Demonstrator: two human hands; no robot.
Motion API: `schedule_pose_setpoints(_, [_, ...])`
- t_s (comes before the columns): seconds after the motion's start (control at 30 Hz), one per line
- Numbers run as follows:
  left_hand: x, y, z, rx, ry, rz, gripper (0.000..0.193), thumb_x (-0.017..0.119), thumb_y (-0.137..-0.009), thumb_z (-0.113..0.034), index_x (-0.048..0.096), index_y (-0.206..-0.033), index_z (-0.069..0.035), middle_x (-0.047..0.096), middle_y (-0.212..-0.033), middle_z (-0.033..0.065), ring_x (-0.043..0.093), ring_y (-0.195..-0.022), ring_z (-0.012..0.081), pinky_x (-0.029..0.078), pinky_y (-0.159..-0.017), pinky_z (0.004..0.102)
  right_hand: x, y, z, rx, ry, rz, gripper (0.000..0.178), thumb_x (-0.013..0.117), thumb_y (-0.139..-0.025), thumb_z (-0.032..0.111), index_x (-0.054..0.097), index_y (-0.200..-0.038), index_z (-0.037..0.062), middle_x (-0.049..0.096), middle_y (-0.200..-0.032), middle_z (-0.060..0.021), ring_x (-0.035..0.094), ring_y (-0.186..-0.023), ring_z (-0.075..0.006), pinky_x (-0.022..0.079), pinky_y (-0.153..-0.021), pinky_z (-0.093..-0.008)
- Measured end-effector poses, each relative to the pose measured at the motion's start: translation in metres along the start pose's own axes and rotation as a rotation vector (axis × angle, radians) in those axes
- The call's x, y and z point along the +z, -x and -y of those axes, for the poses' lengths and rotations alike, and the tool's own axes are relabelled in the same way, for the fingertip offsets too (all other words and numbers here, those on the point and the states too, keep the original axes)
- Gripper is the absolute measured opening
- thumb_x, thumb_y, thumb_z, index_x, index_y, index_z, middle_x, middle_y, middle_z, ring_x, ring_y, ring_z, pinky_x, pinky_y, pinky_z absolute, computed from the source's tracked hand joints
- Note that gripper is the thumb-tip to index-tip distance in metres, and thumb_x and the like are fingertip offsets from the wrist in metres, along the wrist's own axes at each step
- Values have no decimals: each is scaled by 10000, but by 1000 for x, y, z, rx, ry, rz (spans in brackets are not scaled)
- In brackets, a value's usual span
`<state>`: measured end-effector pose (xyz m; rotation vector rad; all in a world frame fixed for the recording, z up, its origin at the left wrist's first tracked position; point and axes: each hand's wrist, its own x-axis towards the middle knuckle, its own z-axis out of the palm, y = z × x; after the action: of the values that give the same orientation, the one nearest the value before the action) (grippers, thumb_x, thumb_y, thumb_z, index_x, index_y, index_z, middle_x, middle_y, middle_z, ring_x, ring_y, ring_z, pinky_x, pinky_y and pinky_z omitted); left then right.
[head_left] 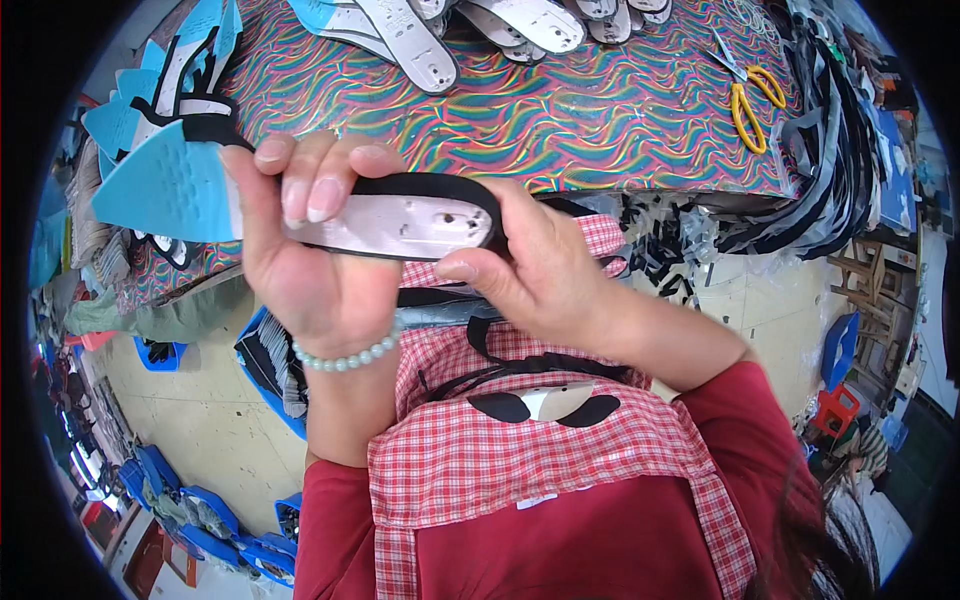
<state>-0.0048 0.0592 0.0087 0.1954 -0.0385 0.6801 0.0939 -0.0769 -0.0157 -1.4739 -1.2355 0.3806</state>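
Just above my lap I hold a shoe insole (380, 228) nearly level. It has a pale greyish heel part with small holes, a light blue toe part pointing left, and a black strip around the heel edge. My left hand (315, 235) is closed on its middle, palm up with the fingers curled over the pale face. At the heel end my right hand (545, 265) grips the rounded tip and the black strip, thumb below and forefinger above. The underside is hidden.
A table with a colourful wavy cover (600, 135) lies beyond my hands. More insoles (420, 50) are piled at its far edge and left side. Yellow-handled scissors (745, 95) rest at the right, beside a hanging bundle of black strips (840, 180). Blue bins (205, 510) stand on the floor.
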Motion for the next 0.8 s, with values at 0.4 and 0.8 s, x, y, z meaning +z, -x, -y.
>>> schedule_pose_setpoints(0.4, [19, 3, -37, 335, -2206, 618, 300, 778, -661, -138, 686, -932, -48, 654, -843, 79, 583, -859, 272, 447, -763, 381, -68, -53, 28, -227, 409, 430, 277, 657, -840, 167, 581, -1078, 48, 640, -895, -136, 649, -783, -304, 515, -664, -371])
schedule_pose_setpoints(0.8, [9, 11, 6, -41, -1152, -29, 483, 582, -918, -282, 499, -1257, 52, 644, -990, 113, 620, -785, 151, 501, -692, 262, -32, -42, -1, 78, -378, -118, 220, 575, -946, 172, 578, -1070, -9, 615, -993, -76, 562, -885, -107, 462, -793, -235])
